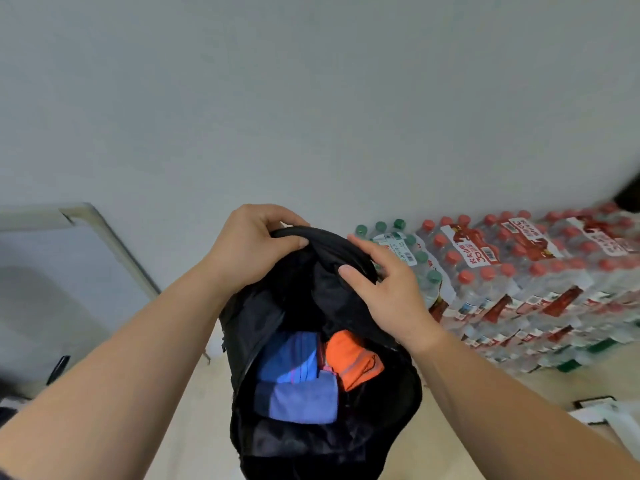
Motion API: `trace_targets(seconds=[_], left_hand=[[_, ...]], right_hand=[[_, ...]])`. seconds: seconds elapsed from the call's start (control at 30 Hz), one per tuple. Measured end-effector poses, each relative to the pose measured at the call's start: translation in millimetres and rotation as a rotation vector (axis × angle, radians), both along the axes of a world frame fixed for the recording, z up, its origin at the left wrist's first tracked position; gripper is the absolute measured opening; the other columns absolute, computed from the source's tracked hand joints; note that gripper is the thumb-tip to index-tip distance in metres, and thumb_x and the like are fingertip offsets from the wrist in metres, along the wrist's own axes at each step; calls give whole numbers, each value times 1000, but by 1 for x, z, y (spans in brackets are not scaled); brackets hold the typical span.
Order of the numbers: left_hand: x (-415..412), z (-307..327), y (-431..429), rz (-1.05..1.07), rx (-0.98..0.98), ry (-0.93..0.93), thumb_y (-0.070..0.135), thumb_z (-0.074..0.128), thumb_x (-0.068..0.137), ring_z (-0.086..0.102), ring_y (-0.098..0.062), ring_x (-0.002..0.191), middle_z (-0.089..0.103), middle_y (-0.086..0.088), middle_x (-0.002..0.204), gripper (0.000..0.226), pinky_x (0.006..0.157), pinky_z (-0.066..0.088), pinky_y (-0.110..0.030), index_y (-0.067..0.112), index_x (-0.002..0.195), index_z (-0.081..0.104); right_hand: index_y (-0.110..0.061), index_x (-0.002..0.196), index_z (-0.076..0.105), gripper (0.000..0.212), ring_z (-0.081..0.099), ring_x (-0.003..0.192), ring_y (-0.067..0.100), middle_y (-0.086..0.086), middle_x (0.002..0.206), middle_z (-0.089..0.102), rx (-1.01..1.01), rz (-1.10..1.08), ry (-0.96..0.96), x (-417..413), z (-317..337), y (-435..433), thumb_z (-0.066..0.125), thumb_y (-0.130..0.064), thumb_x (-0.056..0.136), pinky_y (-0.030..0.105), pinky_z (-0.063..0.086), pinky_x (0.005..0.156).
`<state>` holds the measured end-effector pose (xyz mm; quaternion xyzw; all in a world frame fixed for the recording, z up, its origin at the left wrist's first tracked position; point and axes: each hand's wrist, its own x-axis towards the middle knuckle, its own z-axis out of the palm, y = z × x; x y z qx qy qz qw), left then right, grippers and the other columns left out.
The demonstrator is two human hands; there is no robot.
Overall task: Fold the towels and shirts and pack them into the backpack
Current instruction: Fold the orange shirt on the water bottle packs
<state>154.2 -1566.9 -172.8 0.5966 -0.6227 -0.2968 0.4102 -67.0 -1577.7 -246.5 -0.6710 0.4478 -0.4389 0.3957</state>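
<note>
A black backpack [277,441] hangs open in front of me, its main compartment facing up. Inside lie a folded blue striped cloth [289,358], a folded lavender-blue towel [303,401] and a rolled orange cloth [353,358]. My left hand [249,244] is shut on the backpack's top handle. My right hand [388,282] rests on the top flap at the right, thumb pressed on the black fabric and fingers curled over its edge.
Shrink-wrapped packs of water bottles [519,282] with red and green caps are stacked along the wall at the right. A white board with a metal frame [114,244] leans at the left. Pale floor lies below, with a flat dark-edged item [594,401] at the lower right.
</note>
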Motion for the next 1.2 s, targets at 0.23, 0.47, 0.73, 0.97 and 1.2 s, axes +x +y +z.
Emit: trace_targets(seconds=[0.23, 0.47, 0.73, 0.97, 1.2], left_hand=[[-34, 100, 9, 46, -207, -52, 16, 79, 81, 73, -19, 73, 76, 3, 75, 13, 78, 60, -43, 28, 86, 77], [-92, 201, -18, 99, -419, -139, 20, 78, 82, 72, -18, 70, 75, 2, 74, 12, 74, 61, -38, 29, 89, 77], [-149, 211, -63, 168, -501, -116, 23, 77, 82, 72, -10, 73, 75, 6, 77, 13, 76, 61, -33, 31, 92, 77], [-178, 178, -129, 202, -480, -88, 25, 76, 81, 70, -6, 75, 74, 9, 79, 14, 78, 59, -28, 32, 92, 77], [-174, 169, -206, 149, -453, -121, 28, 75, 82, 68, -5, 75, 73, 11, 80, 13, 73, 55, -22, 34, 94, 77]], right_hand=[[-16, 108, 77, 18, 69, 102, 7, -8, 104, 76, -240, -71, -197, -17, 96, -21, 71, -13, 92, 27, 53, 91], [-15, 96, 79, 11, 68, 80, 6, -8, 86, 76, -347, -7, -300, -68, 210, -62, 69, -11, 93, 20, 50, 72], [-23, 93, 79, 11, 69, 81, 5, -10, 86, 76, -438, 4, -239, -126, 236, -109, 69, -17, 92, 19, 50, 72], [-21, 95, 80, 12, 68, 78, 3, -12, 84, 75, -383, -32, -178, -154, 212, -166, 68, -19, 94, 15, 47, 69], [-20, 100, 80, 13, 72, 87, 9, -9, 91, 77, -338, -74, -165, -158, 206, -232, 69, -19, 94, 23, 55, 77]])
